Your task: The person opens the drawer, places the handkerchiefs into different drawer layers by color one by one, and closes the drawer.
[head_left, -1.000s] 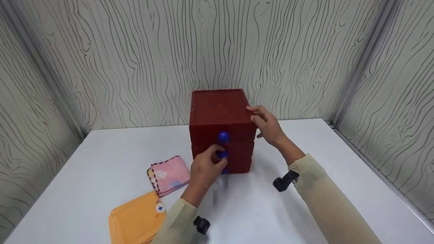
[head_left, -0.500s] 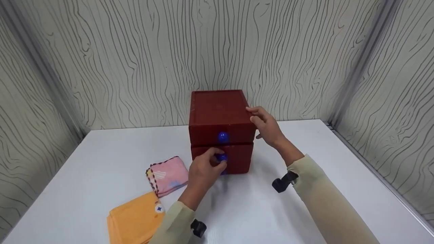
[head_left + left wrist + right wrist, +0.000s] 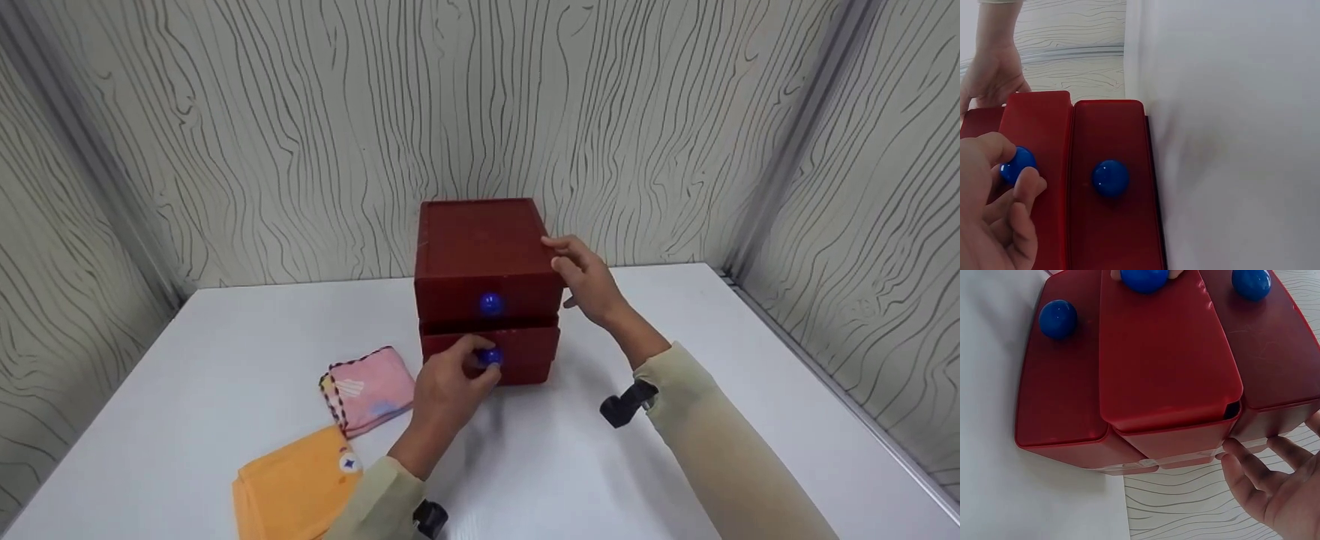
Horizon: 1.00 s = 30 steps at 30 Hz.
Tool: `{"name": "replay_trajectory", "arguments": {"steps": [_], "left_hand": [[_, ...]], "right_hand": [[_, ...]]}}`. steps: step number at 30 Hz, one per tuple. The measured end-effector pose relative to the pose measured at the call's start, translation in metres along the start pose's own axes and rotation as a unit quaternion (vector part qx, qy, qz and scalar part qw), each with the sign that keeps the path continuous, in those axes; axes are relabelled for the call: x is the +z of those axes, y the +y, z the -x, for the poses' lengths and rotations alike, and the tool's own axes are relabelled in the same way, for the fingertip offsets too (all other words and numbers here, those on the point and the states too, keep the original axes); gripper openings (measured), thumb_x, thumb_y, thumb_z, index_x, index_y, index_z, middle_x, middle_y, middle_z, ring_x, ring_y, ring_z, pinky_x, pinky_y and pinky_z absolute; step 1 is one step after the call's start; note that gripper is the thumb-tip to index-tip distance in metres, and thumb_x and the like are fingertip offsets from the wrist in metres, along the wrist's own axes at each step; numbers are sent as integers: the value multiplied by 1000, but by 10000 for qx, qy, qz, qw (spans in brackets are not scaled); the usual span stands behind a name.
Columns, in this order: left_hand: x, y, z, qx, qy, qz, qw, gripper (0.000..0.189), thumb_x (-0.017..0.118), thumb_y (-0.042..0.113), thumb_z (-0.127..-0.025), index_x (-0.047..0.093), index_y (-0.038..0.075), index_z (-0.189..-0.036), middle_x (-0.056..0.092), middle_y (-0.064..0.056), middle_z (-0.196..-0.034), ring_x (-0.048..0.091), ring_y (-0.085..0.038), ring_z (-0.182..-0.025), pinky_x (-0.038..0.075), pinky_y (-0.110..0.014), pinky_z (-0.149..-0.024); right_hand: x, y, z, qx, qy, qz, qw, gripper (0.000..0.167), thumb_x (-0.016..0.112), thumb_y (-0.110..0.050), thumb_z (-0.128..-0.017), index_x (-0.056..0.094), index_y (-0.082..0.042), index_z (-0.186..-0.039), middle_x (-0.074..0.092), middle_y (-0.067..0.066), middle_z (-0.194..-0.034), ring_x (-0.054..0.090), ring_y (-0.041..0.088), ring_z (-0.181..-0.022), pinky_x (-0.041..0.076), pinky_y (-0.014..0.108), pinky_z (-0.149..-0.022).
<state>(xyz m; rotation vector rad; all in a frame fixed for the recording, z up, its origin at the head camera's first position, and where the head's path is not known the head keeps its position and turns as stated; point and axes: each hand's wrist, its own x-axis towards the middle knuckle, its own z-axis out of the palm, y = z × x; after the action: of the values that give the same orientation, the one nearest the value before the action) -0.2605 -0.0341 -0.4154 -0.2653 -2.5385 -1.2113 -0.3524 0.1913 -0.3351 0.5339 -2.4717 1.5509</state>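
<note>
A red three-drawer box (image 3: pixel 480 236) stands on the white table, each drawer front bearing a round blue knob. My left hand (image 3: pixel 446 390) pinches the middle drawer's knob (image 3: pixel 1018 165) between thumb and fingers. That middle drawer (image 3: pixel 1168 354) juts forward of the other two, with a dark gap above its front edge in the head view. The bottom drawer (image 3: pixel 1109 225) and top drawer (image 3: pixel 450 296) are closed. At the box's upper right side, my right hand (image 3: pixel 592 281) touches the edge with extended fingers, its fingertips (image 3: pixel 1233 464) against the side wall.
Left of the box lies a folded pink cloth (image 3: pixel 375 390) with a dark-striped edge. A folded orange cloth (image 3: pixel 296 484) lies nearer, partly behind the left sleeve (image 3: pixel 379 502). A wood-grain patterned wall (image 3: pixel 480 97) rises behind the table (image 3: pixel 187 390).
The middle drawer has slid outward toward me with my left hand on its knob, and a gap has appeared above it. My right hand stays at the box's edge.
</note>
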Motion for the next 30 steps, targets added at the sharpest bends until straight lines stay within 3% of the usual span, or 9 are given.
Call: {"name": "replay_trajectory", "arguments": {"steps": [8, 19, 30], "left_hand": [[-2, 2, 7, 401, 120, -393, 9983, 23, 71, 31, -86, 66, 29, -108, 71, 9, -89, 61, -7, -80, 56, -24, -76], [-5, 5, 21, 566, 39, -432, 9975, 21, 72, 28, -87, 66, 27, -107, 74, 7, -95, 68, -10, -86, 57, -27, -82], [-9, 14, 34, 745, -96, -976, 9924, 21, 72, 28, -85, 64, 26, -105, 71, 8, -81, 55, -2, -65, 58, -30, -82]], "right_hand": [[0, -1, 0, -24, 1, -26, 10000, 41, 39, -28, -101, 49, -21, -140, 46, 7, -149, 63, 36, -109, 54, 39, -58], [2, 0, 0, 49, -27, -99, 9999, 41, 39, -27, -102, 48, -19, -141, 45, 10, -148, 59, 38, -118, 56, 42, -60], [2, -1, 1, 21, -16, -84, 10000, 42, 38, -27, -102, 47, -19, -142, 46, 10, -148, 60, 38, -115, 56, 41, -59]]}}
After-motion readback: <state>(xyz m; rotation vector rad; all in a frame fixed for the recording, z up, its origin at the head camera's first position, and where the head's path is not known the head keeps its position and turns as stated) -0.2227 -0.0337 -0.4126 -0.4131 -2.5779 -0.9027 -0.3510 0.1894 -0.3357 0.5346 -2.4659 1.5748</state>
